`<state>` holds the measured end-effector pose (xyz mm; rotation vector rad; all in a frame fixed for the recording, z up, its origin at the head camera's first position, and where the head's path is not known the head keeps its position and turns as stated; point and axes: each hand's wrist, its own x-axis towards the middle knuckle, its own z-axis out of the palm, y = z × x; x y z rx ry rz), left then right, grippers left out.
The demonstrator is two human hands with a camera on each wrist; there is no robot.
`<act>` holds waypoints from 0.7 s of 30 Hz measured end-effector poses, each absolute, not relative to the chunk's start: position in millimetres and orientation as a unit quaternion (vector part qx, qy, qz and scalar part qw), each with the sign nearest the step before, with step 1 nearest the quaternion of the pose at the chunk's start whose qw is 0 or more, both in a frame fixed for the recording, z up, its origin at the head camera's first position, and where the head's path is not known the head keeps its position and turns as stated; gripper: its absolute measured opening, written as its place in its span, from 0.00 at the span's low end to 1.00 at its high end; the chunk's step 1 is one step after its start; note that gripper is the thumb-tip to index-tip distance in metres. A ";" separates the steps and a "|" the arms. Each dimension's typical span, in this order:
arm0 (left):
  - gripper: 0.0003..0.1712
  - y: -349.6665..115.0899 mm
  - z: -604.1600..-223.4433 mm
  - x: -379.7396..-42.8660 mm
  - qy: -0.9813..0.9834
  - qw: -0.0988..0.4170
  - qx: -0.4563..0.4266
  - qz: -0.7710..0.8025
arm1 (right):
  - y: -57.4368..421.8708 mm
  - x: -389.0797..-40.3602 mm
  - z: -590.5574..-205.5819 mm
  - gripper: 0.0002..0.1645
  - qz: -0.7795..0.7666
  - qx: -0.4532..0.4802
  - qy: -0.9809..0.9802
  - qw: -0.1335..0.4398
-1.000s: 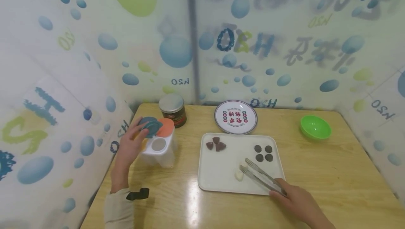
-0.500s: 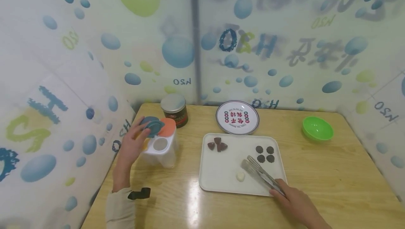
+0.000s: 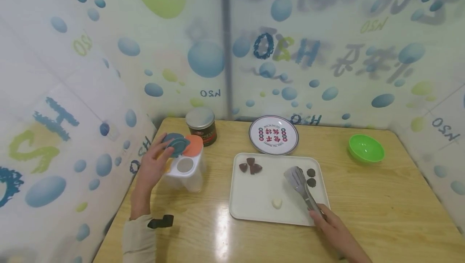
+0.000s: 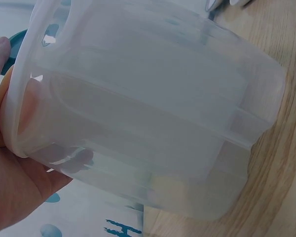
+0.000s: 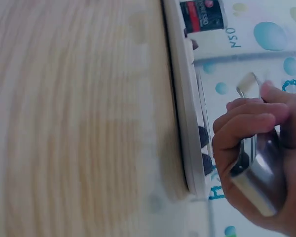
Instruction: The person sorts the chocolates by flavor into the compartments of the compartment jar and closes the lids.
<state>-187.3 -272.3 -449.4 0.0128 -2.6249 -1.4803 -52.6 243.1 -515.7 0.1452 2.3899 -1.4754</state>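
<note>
My left hand (image 3: 154, 164) is at the container's top, its fingers and thumb pinching the raised teal lid (image 3: 178, 146). Below that lid shows one round opening of the clear multi-compartment container (image 4: 153, 113), which also has an orange lid (image 3: 194, 145). My right hand (image 3: 332, 224) grips metal tongs (image 3: 303, 186) over the right half of a white tray (image 3: 254, 210). The tongs' broad head hides part of a group of dark scalloped discs (image 3: 311, 182); I cannot tell whether it holds anything. A pale white piece (image 3: 277, 203) lies left of the tongs, and several brown wedge-shaped pieces (image 3: 257, 168) lie at the tray's far left.
Behind the container stands a dark tin (image 3: 207, 133) with a silver lid. A printed white plate (image 3: 273, 148) is behind the tray. The green bowl (image 3: 366, 148) sits at the back right. Patterned walls close off the table's (image 3: 399, 210) back and sides.
The tongs have swung from beside the white piece up and right towards the dark discs, and their broad head now faces up. The left hand stays on the lid.
</note>
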 end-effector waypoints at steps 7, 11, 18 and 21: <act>0.31 -272.8 -448.2 -184.9 -0.857 0.069 0.000 -0.510 | 240.1 -50.6 -513.3 0.35 -0.670 0.070 0.696 0.250; 0.30 -274.0 -449.1 -183.1 -0.852 0.071 -0.002 -0.518 | 230.8 -52.7 -514.7 0.35 -0.692 0.044 0.672 0.259; 0.31 -274.6 -449.6 -183.1 -0.855 0.070 -0.001 -0.514 | 202.9 -62.0 -517.5 0.32 -0.694 -0.017 0.672 0.256; 0.31 -273.0 -448.2 -184.3 -0.856 0.070 -0.004 -0.511 | 186.7 -68.3 -515.2 0.31 -0.701 -0.049 0.665 0.253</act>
